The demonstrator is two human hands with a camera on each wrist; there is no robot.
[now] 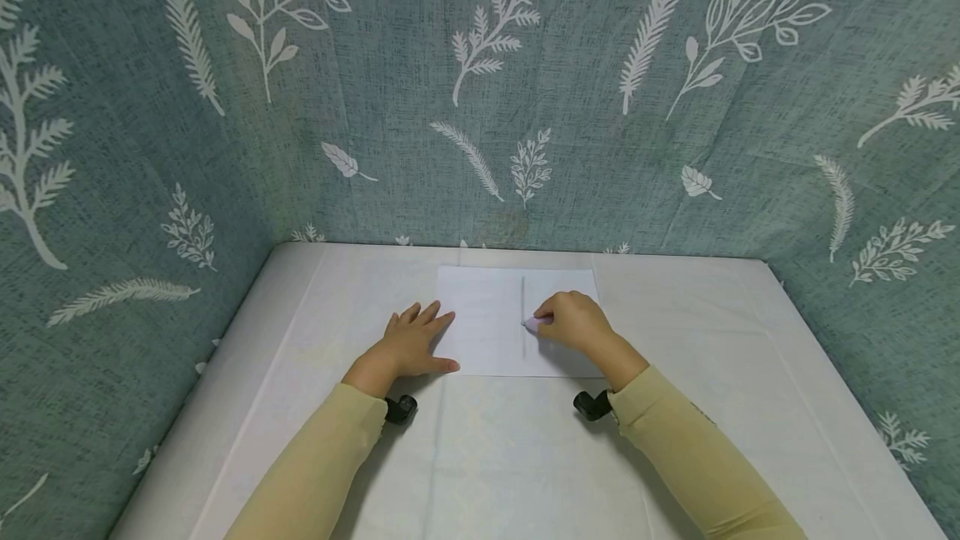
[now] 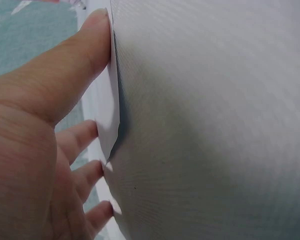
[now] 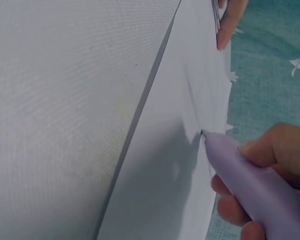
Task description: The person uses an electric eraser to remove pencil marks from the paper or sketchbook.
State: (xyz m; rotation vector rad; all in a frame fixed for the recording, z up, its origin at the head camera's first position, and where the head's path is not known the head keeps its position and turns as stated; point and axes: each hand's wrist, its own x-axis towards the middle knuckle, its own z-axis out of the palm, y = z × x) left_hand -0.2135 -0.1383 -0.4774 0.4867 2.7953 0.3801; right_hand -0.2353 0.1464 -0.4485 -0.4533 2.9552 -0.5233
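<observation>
A white sheet of paper [image 1: 480, 323] lies on the table, with a thin grey line [image 1: 522, 298] running from near its far edge toward its near edge. My right hand [image 1: 576, 322] grips a thick lavender pen-like tool [image 3: 250, 185], whose small dark tip meets the paper on that line. Whether the line is a mark or a slit, I cannot tell. My left hand [image 1: 411, 344] lies with fingers spread at the sheet's left edge. In the left wrist view its thumb [image 2: 85, 50] rests on the paper's near edge [image 2: 109, 100], which lifts slightly at the corner.
A white cloth [image 1: 525, 457] covers the table. Teal fabric with white leaf prints [image 1: 495, 107] stands behind the table and along both sides. Dark wrist cameras [image 1: 401, 410] sit at both cuffs, close over the cloth.
</observation>
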